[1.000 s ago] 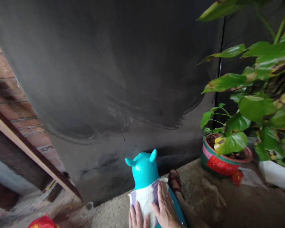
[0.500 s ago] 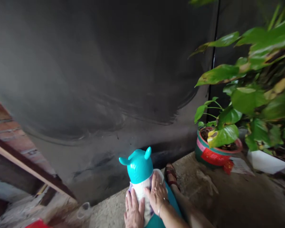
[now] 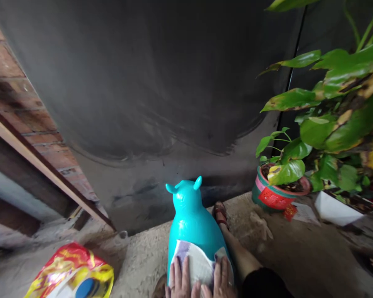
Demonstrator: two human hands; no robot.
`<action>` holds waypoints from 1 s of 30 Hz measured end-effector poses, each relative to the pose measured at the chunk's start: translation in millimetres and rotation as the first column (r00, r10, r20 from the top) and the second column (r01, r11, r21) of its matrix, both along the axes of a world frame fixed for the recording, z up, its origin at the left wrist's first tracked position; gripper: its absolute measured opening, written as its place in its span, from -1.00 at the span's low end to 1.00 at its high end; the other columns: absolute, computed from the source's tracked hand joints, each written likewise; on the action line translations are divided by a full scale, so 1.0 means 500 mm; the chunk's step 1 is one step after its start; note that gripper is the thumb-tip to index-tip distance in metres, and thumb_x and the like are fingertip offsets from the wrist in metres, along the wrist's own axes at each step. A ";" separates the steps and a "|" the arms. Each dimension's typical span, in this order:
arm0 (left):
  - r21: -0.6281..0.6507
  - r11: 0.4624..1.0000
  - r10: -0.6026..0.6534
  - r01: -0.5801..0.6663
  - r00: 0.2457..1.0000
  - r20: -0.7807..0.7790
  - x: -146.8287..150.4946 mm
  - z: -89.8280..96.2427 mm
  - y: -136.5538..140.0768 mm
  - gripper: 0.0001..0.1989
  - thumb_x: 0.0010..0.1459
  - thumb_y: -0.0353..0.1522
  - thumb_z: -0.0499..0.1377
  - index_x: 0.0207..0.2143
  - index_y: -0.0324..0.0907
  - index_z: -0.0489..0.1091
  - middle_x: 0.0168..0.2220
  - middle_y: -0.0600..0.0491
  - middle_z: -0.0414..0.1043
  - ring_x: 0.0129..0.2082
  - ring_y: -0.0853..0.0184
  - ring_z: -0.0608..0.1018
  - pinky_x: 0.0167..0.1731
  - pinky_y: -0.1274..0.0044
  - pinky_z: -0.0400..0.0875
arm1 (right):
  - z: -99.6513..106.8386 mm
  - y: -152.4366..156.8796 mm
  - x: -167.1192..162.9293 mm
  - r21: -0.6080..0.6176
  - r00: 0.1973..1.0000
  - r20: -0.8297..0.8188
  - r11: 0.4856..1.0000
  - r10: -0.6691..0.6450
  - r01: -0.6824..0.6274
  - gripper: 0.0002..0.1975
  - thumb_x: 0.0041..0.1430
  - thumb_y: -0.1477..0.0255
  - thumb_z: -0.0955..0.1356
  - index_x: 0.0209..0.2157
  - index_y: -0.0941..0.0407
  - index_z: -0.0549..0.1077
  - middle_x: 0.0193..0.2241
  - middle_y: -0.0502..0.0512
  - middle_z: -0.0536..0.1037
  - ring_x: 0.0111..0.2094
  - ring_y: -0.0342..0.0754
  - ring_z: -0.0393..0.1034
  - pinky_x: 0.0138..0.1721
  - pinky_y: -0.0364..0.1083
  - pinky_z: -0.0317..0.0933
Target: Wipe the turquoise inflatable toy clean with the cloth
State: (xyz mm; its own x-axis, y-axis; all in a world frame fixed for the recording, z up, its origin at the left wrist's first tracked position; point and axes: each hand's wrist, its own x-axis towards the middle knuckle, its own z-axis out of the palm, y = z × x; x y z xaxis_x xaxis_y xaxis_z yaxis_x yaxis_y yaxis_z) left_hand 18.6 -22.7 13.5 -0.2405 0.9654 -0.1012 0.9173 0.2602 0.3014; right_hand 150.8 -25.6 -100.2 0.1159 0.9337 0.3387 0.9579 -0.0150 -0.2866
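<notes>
A shiny turquoise inflatable animal toy [image 3: 191, 221] with two ear-like bumps stands upright between the legs. A white and purple cloth [image 3: 197, 263] lies over the near part of its body. My left hand [image 3: 180, 279] rests flat on the cloth's left part, fingers stretched out. Pressed on its right part is my right hand [image 3: 221, 281], also with extended fingers. The lower edge of the picture cuts off both hands, and the near end of the toy is out of sight.
A dark, smeared panel [image 3: 174, 95] rises ahead. At the right stand a potted plant [image 3: 275, 196] and a white planter [image 3: 337, 209]. On the left are a brick wall [image 3: 40, 120], a slanted wooden beam [image 3: 49, 165] and a red-yellow plastic bag [image 3: 71, 265] on the floor.
Both hands and the cloth have slid from just below the toy's head down its body towards me. The toy's neck is now uncovered. The view has shifted, bringing in the bag.
</notes>
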 end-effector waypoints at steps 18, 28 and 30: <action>-0.147 0.989 0.004 0.028 0.977 0.211 -0.031 0.036 0.195 -0.37 0.25 -0.09 -0.25 0.32 -0.05 -0.32 0.39 -0.02 -0.55 0.37 0.19 -0.37 0.23 -0.01 -0.09 | 0.276 0.289 -0.037 -0.466 0.996 -0.087 0.885 -0.025 -0.018 -0.29 0.30 0.10 0.11 0.32 0.18 -0.21 0.33 0.27 -0.15 0.32 0.18 -0.28 0.20 0.32 -0.08; -0.160 0.980 -0.076 0.117 0.968 0.241 -0.016 0.071 0.030 -0.35 0.24 -0.10 -0.17 0.31 -0.06 -0.25 0.39 -0.06 -0.50 0.36 0.13 -0.34 0.24 -0.01 -0.15 | 0.202 0.007 -0.014 -0.321 1.000 -0.020 0.947 -0.018 0.011 -0.32 0.28 0.09 0.12 0.29 0.19 0.00 0.32 0.31 -0.10 0.32 0.25 -0.24 0.14 0.27 0.09; -0.168 0.977 -0.091 0.127 0.974 0.207 -0.016 0.059 -0.016 -0.34 0.22 -0.10 -0.13 0.31 -0.10 -0.20 0.38 -0.09 -0.49 0.36 0.12 -0.32 0.26 0.03 -0.17 | 0.156 -0.048 -0.003 -0.214 0.999 -0.046 0.976 0.027 -0.036 -0.29 0.26 0.04 0.12 0.28 0.20 0.02 0.31 0.35 -0.09 0.31 0.27 -0.20 0.10 0.25 0.16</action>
State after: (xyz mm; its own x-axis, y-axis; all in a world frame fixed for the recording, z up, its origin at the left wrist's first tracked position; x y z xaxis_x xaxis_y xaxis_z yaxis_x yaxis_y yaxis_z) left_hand 10.5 -30.6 43.2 -0.0925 0.9464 -0.3096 0.8705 0.2278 0.4363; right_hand 149.1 -49.7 -22.2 0.0955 0.9876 0.1250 0.9457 -0.0508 -0.3209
